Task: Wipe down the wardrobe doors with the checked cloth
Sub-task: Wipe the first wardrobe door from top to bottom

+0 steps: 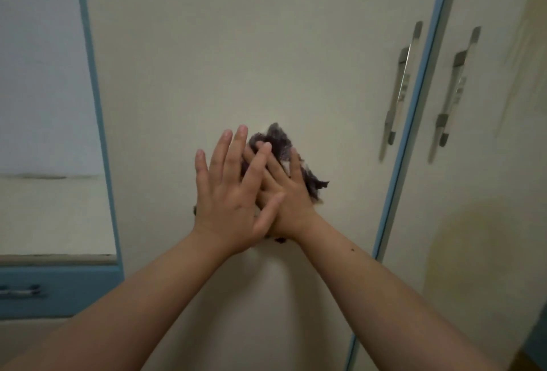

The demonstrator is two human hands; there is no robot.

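Light is dim and even, with a greyish cast. A soft shadow falls on the wardrobe door (236, 45) under the forearms. The two door handles (399, 89) streak with motion blur. A pale yellowish smear hazes the right edge, where wide-angle distortion tilts the blue door trim (414, 110).

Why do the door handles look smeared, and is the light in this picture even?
Head view: the two handles are streaked by motion blur, while the hands on the checked cloth stay fairly sharp; light is dim and soft, with a yellowish patch low on the right door; straight door edges bow from the wide lens.
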